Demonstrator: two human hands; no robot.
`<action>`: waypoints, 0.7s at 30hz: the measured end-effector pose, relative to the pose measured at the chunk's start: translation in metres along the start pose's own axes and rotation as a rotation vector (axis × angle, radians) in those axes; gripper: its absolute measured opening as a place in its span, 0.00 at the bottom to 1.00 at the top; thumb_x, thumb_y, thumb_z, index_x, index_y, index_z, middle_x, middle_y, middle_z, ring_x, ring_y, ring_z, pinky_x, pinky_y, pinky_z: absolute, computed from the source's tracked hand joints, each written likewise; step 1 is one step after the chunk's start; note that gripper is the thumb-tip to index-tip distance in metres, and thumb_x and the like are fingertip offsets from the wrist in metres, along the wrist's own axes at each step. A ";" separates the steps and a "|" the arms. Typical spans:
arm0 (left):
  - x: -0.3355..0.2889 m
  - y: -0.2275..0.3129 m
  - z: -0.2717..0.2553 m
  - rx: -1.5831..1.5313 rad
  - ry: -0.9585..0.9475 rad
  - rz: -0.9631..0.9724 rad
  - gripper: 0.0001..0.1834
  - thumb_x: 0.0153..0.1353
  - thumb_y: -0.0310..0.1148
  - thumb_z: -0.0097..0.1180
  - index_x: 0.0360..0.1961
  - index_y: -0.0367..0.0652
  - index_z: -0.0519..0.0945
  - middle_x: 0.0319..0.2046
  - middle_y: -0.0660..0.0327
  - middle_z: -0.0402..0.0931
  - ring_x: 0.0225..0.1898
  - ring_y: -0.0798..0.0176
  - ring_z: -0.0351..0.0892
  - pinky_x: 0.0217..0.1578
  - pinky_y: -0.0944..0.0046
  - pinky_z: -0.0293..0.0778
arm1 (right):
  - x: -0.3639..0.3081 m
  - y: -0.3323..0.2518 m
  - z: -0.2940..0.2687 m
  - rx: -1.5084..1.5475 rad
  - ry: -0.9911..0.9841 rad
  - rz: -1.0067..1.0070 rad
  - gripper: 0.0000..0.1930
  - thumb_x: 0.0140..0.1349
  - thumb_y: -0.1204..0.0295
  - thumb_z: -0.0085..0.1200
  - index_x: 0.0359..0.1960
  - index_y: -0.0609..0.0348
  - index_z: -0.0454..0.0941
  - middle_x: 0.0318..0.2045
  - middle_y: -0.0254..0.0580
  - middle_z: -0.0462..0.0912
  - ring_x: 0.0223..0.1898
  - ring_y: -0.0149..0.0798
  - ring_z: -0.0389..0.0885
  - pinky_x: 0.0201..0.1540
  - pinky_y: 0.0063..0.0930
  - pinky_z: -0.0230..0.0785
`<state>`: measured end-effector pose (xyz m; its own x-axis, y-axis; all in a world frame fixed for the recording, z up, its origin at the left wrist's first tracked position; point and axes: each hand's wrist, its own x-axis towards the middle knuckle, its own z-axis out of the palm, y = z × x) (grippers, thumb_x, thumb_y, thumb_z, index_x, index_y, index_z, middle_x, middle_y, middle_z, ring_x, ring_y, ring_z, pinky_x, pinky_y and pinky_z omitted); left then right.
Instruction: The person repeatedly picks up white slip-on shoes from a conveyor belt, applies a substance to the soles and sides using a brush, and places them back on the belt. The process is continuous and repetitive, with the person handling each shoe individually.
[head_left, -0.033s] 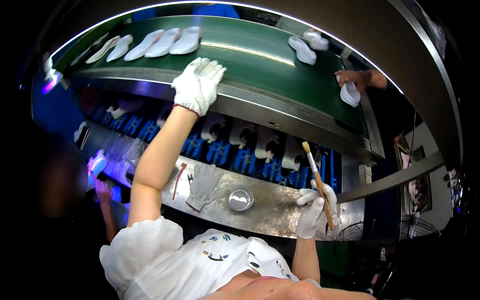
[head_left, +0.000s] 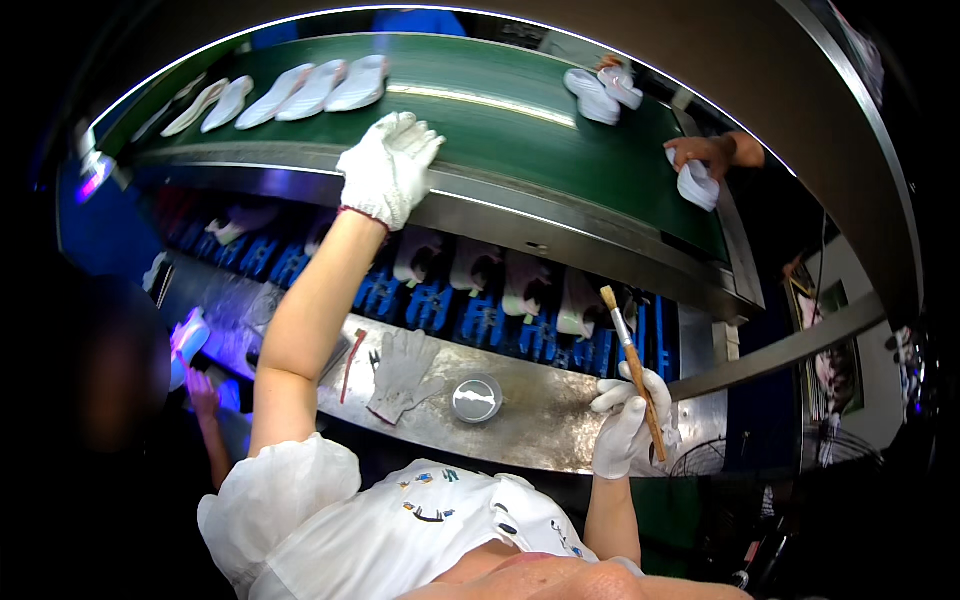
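Observation:
My left hand [head_left: 388,172], in a white knit glove, reaches over the metal edge of a green conveyor belt [head_left: 480,140]. Its fingers are stretched out and it holds nothing. Just beyond them lies a white shoe sole [head_left: 357,84], the closest of several in a row toward the left. Low on the right, my right hand [head_left: 626,425], also gloved, is closed around the wooden handle of a brush [head_left: 637,372], bristles pointing up and away. A round dish [head_left: 476,398] with something white in it stands on the metal ledge, left of that hand.
A grey glove [head_left: 402,372] and a red-handled thin tool [head_left: 352,366] lie on the ledge [head_left: 545,430]. Below the belt, several shoe uppers [head_left: 475,265] sit on blue holders. Another person's hand [head_left: 706,152] holds a white sole [head_left: 698,186] at the right. A slanting metal bar [head_left: 780,352] crosses there.
The row of soles has shifted slightly left in the picture, along with the whole view. At the far right, a co-worker's fingers now show at the small white piece. My hands keep their poses.

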<state>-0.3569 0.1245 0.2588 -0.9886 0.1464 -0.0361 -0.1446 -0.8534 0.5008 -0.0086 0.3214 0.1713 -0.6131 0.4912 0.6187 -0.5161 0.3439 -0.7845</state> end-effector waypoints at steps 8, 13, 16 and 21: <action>0.031 -0.094 0.085 1.700 -0.452 0.145 0.31 0.65 0.50 0.49 0.63 0.40 0.73 0.67 0.47 0.66 0.69 0.47 0.64 0.67 0.55 0.62 | -0.024 0.007 -0.044 -0.126 0.128 -0.048 0.19 0.76 0.62 0.36 0.60 0.61 0.63 0.28 0.47 0.81 0.36 0.37 0.82 0.54 0.41 0.72; 0.072 -0.188 0.144 2.270 -0.686 0.524 0.31 0.70 0.40 0.39 0.72 0.41 0.60 0.76 0.48 0.46 0.75 0.38 0.46 0.73 0.48 0.51 | -0.043 0.010 -0.059 -0.085 0.135 0.048 0.20 0.74 0.60 0.44 0.59 0.61 0.64 0.41 0.55 0.81 0.31 0.35 0.82 0.45 0.36 0.76; 0.099 -0.221 0.160 2.331 -0.592 0.382 0.34 0.71 0.45 0.41 0.76 0.50 0.52 0.76 0.56 0.46 0.76 0.43 0.44 0.70 0.40 0.55 | -0.052 0.007 -0.074 -0.105 0.167 0.139 0.19 0.74 0.62 0.45 0.58 0.62 0.64 0.41 0.56 0.81 0.30 0.36 0.83 0.42 0.35 0.76; 0.114 -0.232 0.163 2.313 -0.373 0.471 0.33 0.68 0.52 0.49 0.70 0.54 0.63 0.70 0.57 0.61 0.71 0.46 0.59 0.64 0.41 0.64 | -0.055 0.012 -0.086 -0.158 0.210 0.176 0.20 0.74 0.61 0.41 0.57 0.63 0.63 0.35 0.54 0.81 0.27 0.36 0.81 0.41 0.31 0.75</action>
<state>-0.4294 0.4212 0.2795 -0.8435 0.4574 0.2817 0.5170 0.8335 0.1950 0.0701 0.3678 0.1240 -0.5389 0.7034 0.4635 -0.3038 0.3509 -0.8858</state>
